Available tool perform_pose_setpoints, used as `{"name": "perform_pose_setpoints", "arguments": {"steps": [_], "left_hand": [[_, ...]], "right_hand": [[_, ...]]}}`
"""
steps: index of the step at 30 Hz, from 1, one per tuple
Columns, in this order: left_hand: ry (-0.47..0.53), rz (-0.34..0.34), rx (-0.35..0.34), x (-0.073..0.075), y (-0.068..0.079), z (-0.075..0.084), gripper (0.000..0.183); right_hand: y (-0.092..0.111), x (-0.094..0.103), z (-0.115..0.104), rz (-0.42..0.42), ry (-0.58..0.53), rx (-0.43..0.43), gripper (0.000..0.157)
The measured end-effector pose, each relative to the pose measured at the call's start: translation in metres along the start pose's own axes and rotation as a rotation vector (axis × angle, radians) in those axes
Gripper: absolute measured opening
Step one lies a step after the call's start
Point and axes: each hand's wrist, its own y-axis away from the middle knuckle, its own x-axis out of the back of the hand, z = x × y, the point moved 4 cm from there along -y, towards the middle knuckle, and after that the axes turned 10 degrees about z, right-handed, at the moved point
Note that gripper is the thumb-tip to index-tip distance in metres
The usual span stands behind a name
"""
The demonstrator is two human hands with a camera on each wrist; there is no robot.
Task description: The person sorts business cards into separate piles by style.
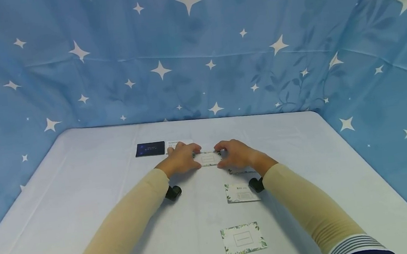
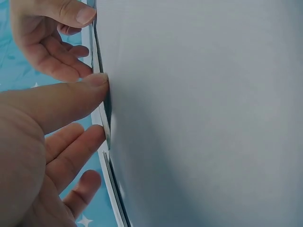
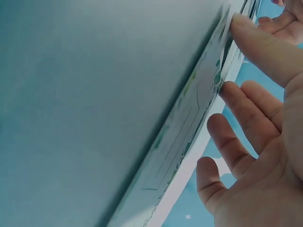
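Note:
A white card with a green leaf border (image 1: 208, 158) is between both hands near the table's far side. My left hand (image 1: 180, 159) pinches its left end with thumb and fingers, and my right hand (image 1: 237, 154) pinches the right end. In the left wrist view the card shows only as a thin edge at the left thumb (image 2: 92, 87). Partly covered by the right hand and wrist, another leaf-bordered card (image 1: 244, 170) lies on the table. Behind the left hand is a white printed card (image 1: 176, 142), partly hidden, beside a dark blue card (image 1: 150, 149).
Closer to me, a leaf-bordered card with printed lines (image 1: 239, 193) lies by the right forearm. Another leaf-bordered card (image 1: 243, 239) is nearest the front. All rest on a white-covered table (image 1: 84, 207); a blue star-patterned curtain (image 1: 192, 32) stands behind it.

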Motion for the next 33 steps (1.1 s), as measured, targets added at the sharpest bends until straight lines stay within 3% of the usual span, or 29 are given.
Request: {"name": "perform_pose_setpoints", "arguments": {"steps": [13, 21, 27, 33], "left_hand": [[0.075, 0.0, 0.039, -0.003, -0.006, 0.0, 0.064], [0.078, 0.007, 0.018, -0.004, -0.006, 0.003, 0.064], [0.087, 0.013, 0.005, 0.001, -0.007, 0.005, 0.062], [0.108, 0.035, -0.02, 0.011, -0.018, 0.01, 0.061]], "right_hand": [[-0.001, -0.003, 0.0, 0.006, -0.022, -0.006, 0.059], [0.0, -0.002, 0.0, 0.007, -0.023, -0.025, 0.061], [0.001, 0.008, -0.001, 0.028, -0.016, -0.008, 0.057], [-0.004, 0.023, 0.003, 0.058, -0.035, 0.017, 0.057]]}}
